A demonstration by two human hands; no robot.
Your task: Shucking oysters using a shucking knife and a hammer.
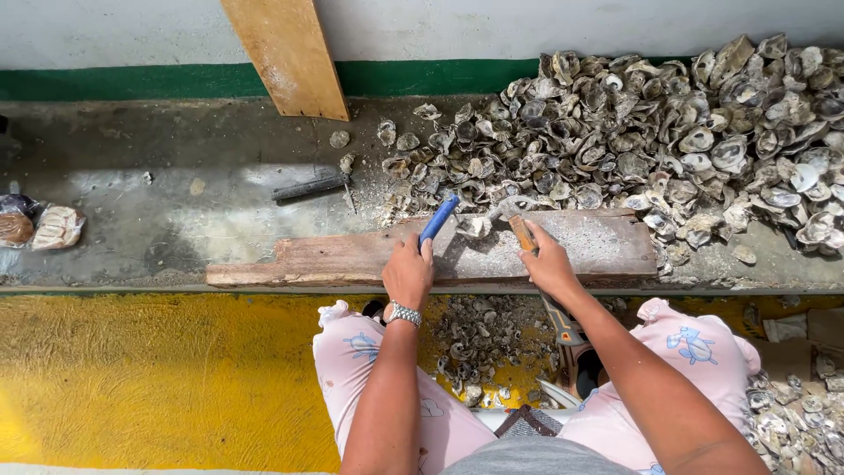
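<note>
From the head camera, the person is sitting before a worn wooden board [563, 246] that is lying on a concrete ledge [158, 220]. The left hand [409, 273] is closing its fingers around a blue-handled tool [439, 218], tip pointing toward an oyster shell [475, 227] resting on the board. The right hand [547, 264] is gripping a wooden-handled hammer [519, 220] whose head is sitting just beside that shell.

Judging by the large heap of opened shells [686, 141] piling up behind the board and the smaller scraps [479, 339] lying between the knees, much shucking looks done; how much is left I cannot tell.

At the far left edge, two clear plastic bags [40, 224] with pale and brown contents are lying on the ledge; any labels are too small to make out.
</note>
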